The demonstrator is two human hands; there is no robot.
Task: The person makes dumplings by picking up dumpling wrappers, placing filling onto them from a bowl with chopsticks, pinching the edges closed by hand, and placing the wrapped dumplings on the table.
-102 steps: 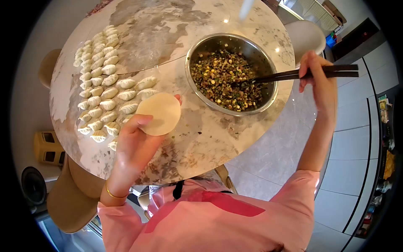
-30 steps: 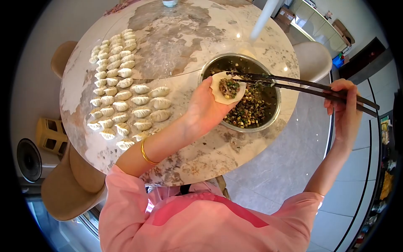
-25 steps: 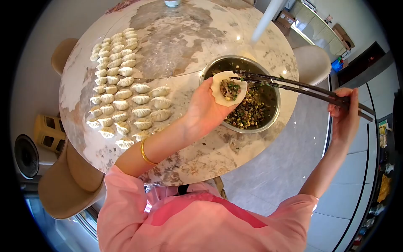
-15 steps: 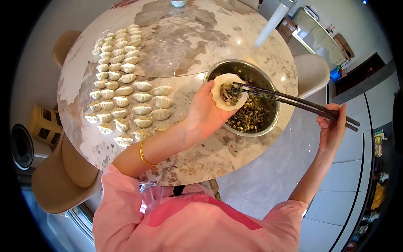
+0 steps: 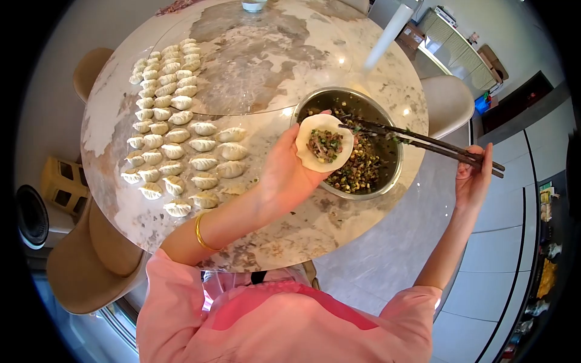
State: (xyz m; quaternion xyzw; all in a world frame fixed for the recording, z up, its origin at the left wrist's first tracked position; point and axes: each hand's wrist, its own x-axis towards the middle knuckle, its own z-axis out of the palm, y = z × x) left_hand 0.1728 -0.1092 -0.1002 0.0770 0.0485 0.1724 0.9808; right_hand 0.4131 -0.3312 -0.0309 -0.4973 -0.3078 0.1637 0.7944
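Note:
A round dumpling wrapper [image 5: 307, 156] rests on the palm of my left hand [image 5: 289, 163], its edge held by the fingers. In its middle sits a mound of chopped filling [image 5: 325, 146]. My right hand [image 5: 474, 178] grips a pair of dark chopsticks [image 5: 433, 144] near their far ends. Their tips are just right of the wrapper, over the metal bowl [image 5: 396, 172], with bits of green clinging to them. Chopped filling with yellow and green pieces lies in the bowl, partly hidden by my left hand and the wrapper.
Rows of pleated dumplings [image 5: 175, 134] cover the left of the round marble table [image 5: 254, 242]. A small bowl [image 5: 254, 5] stands at the far edge. Chairs [image 5: 446, 106] surround the table, one brown chair [image 5: 91, 266] close at left.
The chopsticks have drawn off the filling to the right, leaving it on the wrapper. My left hand with the wrapper has shifted slightly left and down.

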